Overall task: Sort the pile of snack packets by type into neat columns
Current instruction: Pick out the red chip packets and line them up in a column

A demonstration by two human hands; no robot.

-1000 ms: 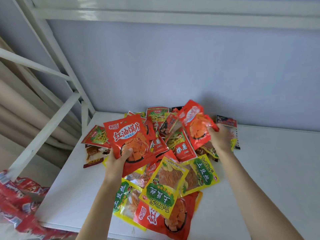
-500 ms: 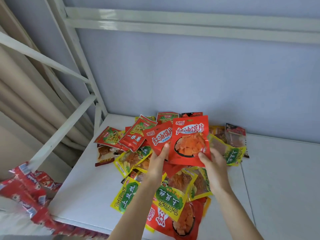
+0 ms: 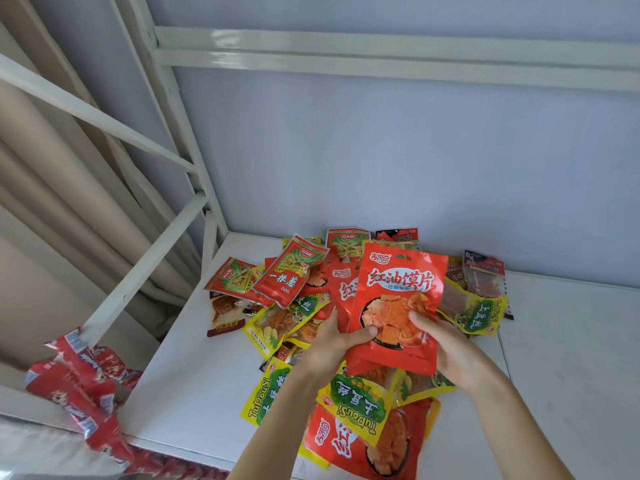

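A loose pile of snack packets (image 3: 294, 317) covers the white table (image 3: 194, 382). Above the pile I hold two large red packets stacked together; the front red packet (image 3: 398, 289) overlaps a second red packet (image 3: 343, 285) behind it. My left hand (image 3: 332, 344) grips their lower left edge, thumb on the front. My right hand (image 3: 446, 348) grips the lower right edge. Yellow-green packets (image 3: 356, 407) and another large red packet (image 3: 374, 448) lie below my wrists. Small red-green packets (image 3: 291, 271) lie at the pile's back left.
A white metal frame (image 3: 194, 188) rises at the table's left, with beige curtains behind it. A crumpled strip of red wrappers (image 3: 83, 386) hangs off the table's front left edge. Bare table surface (image 3: 568, 358) extends to the right. The wall is close behind the pile.
My hands have come together from apart. The two red packets, one in each hand a second ago, are now stacked and held by both hands over the pile.
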